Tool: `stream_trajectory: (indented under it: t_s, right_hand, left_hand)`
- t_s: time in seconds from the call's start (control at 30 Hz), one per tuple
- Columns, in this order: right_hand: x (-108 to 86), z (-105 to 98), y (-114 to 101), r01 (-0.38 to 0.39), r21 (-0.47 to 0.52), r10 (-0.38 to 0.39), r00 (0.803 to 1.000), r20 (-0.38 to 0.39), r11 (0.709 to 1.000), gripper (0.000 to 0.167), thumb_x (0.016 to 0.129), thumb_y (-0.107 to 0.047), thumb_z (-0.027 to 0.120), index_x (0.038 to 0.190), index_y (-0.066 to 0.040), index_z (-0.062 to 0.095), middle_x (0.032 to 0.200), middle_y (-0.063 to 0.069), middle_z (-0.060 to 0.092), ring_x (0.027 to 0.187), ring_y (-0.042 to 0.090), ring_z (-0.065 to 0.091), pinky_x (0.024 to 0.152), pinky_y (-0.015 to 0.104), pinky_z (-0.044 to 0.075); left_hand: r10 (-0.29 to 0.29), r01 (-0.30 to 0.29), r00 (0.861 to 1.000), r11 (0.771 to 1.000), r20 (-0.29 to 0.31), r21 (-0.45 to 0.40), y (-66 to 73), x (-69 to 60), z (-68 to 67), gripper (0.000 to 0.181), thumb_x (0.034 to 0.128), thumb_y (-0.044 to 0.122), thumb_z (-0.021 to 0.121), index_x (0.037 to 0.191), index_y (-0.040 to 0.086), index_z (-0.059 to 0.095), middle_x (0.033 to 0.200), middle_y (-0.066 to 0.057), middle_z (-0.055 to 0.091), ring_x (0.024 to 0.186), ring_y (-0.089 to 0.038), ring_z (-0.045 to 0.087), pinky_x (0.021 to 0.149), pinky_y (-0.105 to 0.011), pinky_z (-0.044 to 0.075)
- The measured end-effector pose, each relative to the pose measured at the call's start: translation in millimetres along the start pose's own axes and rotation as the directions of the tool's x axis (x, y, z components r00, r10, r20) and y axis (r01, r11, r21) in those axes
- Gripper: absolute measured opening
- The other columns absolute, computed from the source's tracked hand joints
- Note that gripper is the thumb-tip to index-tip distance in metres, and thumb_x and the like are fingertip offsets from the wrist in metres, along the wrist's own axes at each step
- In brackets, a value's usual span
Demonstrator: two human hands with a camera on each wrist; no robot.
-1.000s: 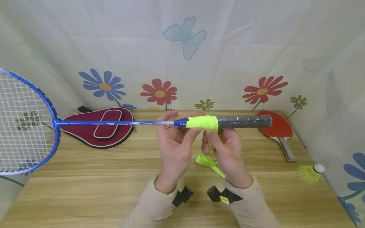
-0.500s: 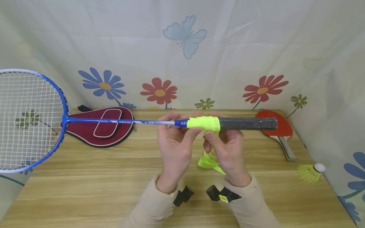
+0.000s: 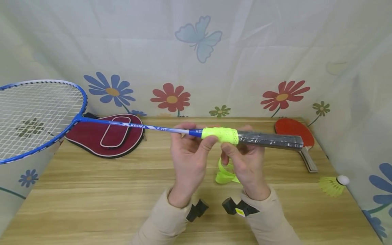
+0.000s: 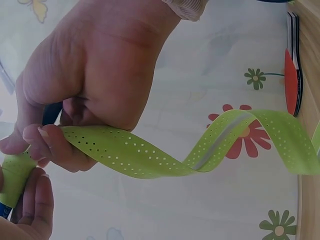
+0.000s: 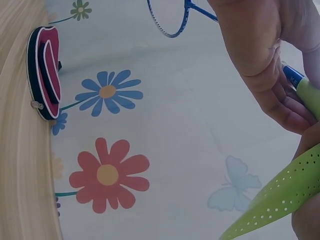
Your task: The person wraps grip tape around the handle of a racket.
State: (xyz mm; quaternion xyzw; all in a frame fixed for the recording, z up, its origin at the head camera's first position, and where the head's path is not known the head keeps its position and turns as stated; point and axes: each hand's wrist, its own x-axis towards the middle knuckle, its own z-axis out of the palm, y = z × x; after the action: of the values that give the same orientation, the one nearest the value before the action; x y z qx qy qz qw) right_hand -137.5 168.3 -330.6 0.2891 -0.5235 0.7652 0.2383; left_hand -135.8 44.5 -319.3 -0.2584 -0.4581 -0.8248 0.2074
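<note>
A blue and white badminton racket (image 3: 137, 126) is held above the table, its strung head to the left. Yellow-green perforated grip tape (image 3: 219, 135) is wound round the upper end of its dark handle (image 3: 269, 140). My left hand (image 3: 189, 163) grips the racket at the cone and the wound part, thumb on the tape. My right hand (image 3: 248, 166) pinches the tape at the edge of the winding, and its other fingers are partly hidden behind the handle. From it the loose tape tail (image 4: 140, 155) hangs twisted in the left wrist view, over the table.
A maroon racket case (image 3: 122, 146) lies at the table's back left. A red table tennis bat (image 3: 294, 131) is at the back right, partly behind the handle end. A yellow shuttlecock (image 3: 333, 185) rests near the right edge. A flowered curtain (image 3: 239, 68) stands behind the wooden table (image 3: 101, 204).
The racket has rolled and shifted to the right. Its head now shows flatter and the shaft slopes down towards the handle end. Both hands keep their hold; the loose tape tail has swung slightly.
</note>
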Motion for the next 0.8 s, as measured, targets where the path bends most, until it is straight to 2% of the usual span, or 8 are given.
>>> stream_trajectory:
  t_s: [0.3,0.47,0.7,0.8]
  right_hand:
    - [0.2,-1.2,-2.4,-0.027,-0.043,0.027,1.000,0.009,0.999,0.026,0.084,-0.006,0.075,0.099,0.004,0.056,0.068,0.005,0.060,0.046,0.014,0.052,0.039,0.023,0.046]
    - [-0.3,-0.8,-2.2,-0.042,-0.045,0.043,0.999,0.014,0.998,0.028,0.084,-0.003,0.075,0.102,0.006,0.055,0.071,0.007,0.061,0.046,0.015,0.053,0.039,0.024,0.046]
    - [1.2,-2.9,-3.7,-0.031,-0.080,0.033,0.999,0.031,0.996,0.026,0.084,0.004,0.072,0.103,0.009,0.055,0.073,0.007,0.061,0.046,0.015,0.054,0.038,0.024,0.047]
    - [1.8,-4.3,-3.2,-0.013,-0.112,0.017,0.999,0.034,0.994,0.028,0.084,0.002,0.073,0.102,0.012,0.054,0.074,0.007,0.061,0.046,0.015,0.054,0.039,0.023,0.047]
  left_hand:
    - [0.005,-0.005,1.000,1.000,-0.016,0.017,-0.9,0.1,0.4,0.057,0.0853,0.021,0.074,0.113,-0.007,0.033,0.096,-0.005,0.063,0.085,-0.018,0.064,0.075,-0.025,0.056]
    - [0.011,-0.010,1.000,0.999,-0.024,0.033,-0.7,0.3,-0.5,0.052,0.0851,0.022,0.074,0.112,-0.001,0.037,0.095,-0.003,0.064,0.083,-0.016,0.064,0.074,-0.024,0.055]
    - [0.006,-0.004,0.999,0.999,-0.039,0.035,0.2,0.8,-0.2,0.055,0.0844,0.022,0.075,0.111,-0.005,0.036,0.094,-0.004,0.064,0.081,-0.016,0.064,0.073,-0.024,0.055]
    - [0.002,-0.001,0.999,1.000,-0.048,0.029,0.5,0.8,0.5,0.050,0.0845,0.021,0.075,0.111,0.000,0.037,0.093,-0.004,0.063,0.080,-0.015,0.062,0.072,-0.023,0.054]
